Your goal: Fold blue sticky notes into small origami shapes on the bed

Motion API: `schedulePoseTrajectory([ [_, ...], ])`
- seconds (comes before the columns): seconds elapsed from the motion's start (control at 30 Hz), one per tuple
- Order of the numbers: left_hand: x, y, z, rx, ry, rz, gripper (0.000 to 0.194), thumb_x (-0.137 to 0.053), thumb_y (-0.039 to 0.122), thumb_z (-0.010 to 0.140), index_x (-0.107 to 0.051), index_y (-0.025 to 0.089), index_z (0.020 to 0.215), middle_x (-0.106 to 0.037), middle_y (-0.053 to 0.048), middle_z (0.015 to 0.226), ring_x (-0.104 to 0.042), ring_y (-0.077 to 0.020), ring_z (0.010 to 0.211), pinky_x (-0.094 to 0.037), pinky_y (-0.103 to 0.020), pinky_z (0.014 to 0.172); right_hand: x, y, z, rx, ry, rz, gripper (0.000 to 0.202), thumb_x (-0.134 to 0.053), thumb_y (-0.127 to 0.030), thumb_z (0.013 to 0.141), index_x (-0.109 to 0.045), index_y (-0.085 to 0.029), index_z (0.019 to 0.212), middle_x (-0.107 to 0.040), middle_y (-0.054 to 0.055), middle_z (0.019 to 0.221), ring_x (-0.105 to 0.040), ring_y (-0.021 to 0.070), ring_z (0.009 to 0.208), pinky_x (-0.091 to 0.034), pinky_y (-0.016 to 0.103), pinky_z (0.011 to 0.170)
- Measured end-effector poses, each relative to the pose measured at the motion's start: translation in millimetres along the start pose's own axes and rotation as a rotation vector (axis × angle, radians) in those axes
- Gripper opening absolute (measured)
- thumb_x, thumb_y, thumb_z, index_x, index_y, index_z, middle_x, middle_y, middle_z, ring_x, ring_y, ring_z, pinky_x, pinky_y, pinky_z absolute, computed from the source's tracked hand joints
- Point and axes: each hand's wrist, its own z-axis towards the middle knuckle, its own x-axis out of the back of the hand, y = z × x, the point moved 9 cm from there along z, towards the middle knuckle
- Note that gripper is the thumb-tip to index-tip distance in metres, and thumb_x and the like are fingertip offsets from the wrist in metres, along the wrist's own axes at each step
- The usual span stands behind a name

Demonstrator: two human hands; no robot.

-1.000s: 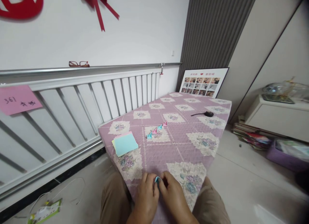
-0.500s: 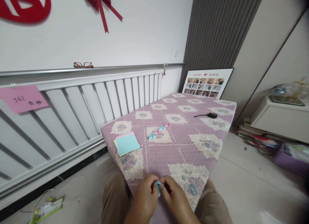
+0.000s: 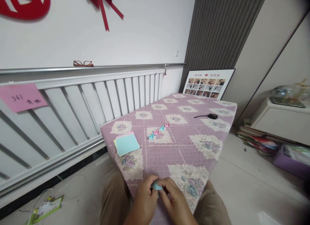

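Note:
Between my hands is a small folded piece of light blue paper (image 3: 157, 185), held over the near end of the table. My left hand (image 3: 146, 194) pinches it from the left, and my right hand (image 3: 173, 196) grips its right side; the fingers cover part of it. Farther up the purple floral tablecloth (image 3: 167, 154) stands a slanting row of several small folded paper pieces (image 3: 156, 132), pink and blue by turns. A stack of square paper sheets (image 3: 127, 144), light blue on top with yellow and pink edges showing, lies left of that row.
A black tape measure (image 3: 212, 116) rests on the table's far right part. White radiator (image 3: 97, 105) runs along the left edge, with glasses (image 3: 83, 63) on the pipe above. A photo board (image 3: 208, 84) leans behind; a purple basket (image 3: 293, 160) sits on the floor at right.
The blue paper has turned between my fingers and now shows a broader flat face. My right fingers have shifted slightly on it. The things on the table stay in place.

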Motion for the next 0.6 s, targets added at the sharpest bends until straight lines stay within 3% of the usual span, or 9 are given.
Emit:
schedulePoseTrajectory([
  [0.13,-3.6,-10.4,-2.2,0.070,-0.015,-0.165,0.047,-0.046,0.007,0.070,-0.058,0.022,0.113,-0.064,-0.004,0.112,-0.056,-0.0191,0.103,-0.041,-0.030,0.088,3.3,-6.2,1.4,0.018,-0.006,0.008,0.015,-0.044,-0.017,0.086,-0.058,-0.024,0.088,-0.060,0.002,0.085,-0.058,0.0171,0.081,-0.046,0.028,0.073],
  [0.3,-18.8,-18.5,-8.5,0.236,-0.147,-0.485,0.040,-0.049,0.021,0.075,-0.054,0.019,0.115,-0.065,-0.005,0.102,-0.059,-0.0136,0.072,-0.044,-0.022,0.058,5.6,-7.7,0.2,0.025,-0.027,0.036,0.016,-0.043,-0.017,0.087,-0.058,-0.023,0.086,-0.059,0.002,0.082,-0.058,0.0162,0.080,-0.046,0.028,0.072],
  [0.6,-15.1,-5.7,-15.4,0.264,-0.218,-0.585,0.047,-0.057,0.025,0.071,-0.054,0.016,0.116,-0.065,-0.005,0.094,-0.056,-0.0108,0.064,-0.043,-0.022,0.057,10.9,-18.4,-5.0,0.070,-0.126,0.045,0.022,-0.042,-0.019,0.090,-0.060,-0.025,0.102,-0.062,0.005,0.094,-0.059,0.0171,0.090,-0.047,0.029,0.079],
])
